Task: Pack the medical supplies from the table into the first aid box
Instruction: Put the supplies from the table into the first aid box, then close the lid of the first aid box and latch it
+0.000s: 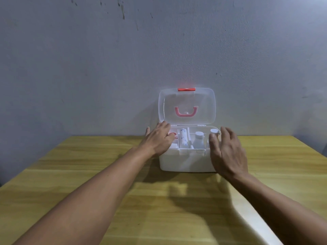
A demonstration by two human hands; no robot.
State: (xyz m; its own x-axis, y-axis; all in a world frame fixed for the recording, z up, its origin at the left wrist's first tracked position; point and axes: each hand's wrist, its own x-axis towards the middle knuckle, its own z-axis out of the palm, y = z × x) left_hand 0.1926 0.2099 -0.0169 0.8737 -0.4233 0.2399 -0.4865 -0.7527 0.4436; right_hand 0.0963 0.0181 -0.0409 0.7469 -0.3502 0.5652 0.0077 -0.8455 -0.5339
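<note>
**Entry: first aid box, lid raised, both hands at its rim**

Head view (only view).

- Item 1, first aid box (185, 161): white, on the wooden tabletop (88, 174), set back near the wall. Clear lid (187, 106) stands upright behind it, hinged at the rear; a red latch sits at the lid's top edge and a pink handle shows through it.
- Item 2, contents: a rolled bandage (184, 138) lies in a middle compartment, long axis running front to back. A white bottle (199, 139) stands upright to its right; a second white bottle (213, 132) stands at the far right. A small red-and-white item in the left compartment is partly hidden; its kind cannot be told.
- Item 3, left hand (159, 138): over the box's left end, fingers spread and flat, tips near the lid's lower left corner. Grip apart, holding nothing.
- Item 4, right hand (227, 152): just beside the box's right end, fingers loosely spread, palm turned toward the box. Grip apart, holding nothing; contact with the box cannot be confirmed.
- Item 5, supplies left on the tabletop: none visible.

Assessment: packing looks complete. The lid lies behind and above both hands, so closing means bringing it forward and down. The left hand is nearer to it.
</note>
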